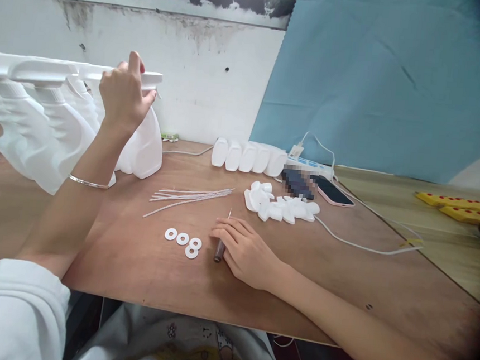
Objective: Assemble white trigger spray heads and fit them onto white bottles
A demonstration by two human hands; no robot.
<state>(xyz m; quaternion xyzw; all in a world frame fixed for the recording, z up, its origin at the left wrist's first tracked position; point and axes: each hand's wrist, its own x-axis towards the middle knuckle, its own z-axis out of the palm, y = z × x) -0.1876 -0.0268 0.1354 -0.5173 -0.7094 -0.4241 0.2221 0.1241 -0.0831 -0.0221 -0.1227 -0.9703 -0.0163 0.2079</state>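
My left hand is raised at the left and its fingers close around the trigger head of a white spray bottle standing on the wooden table. My right hand rests palm down on the table, fingers lying flat over a thin pointed tool. Several white washers lie just left of that hand. A bundle of thin white tubes lies behind the washers.
A row of white spray bottles fills the left. Small white bottles lie at the back. A heap of white plastic parts, a phone, a power strip with cable and yellow items sit to the right.
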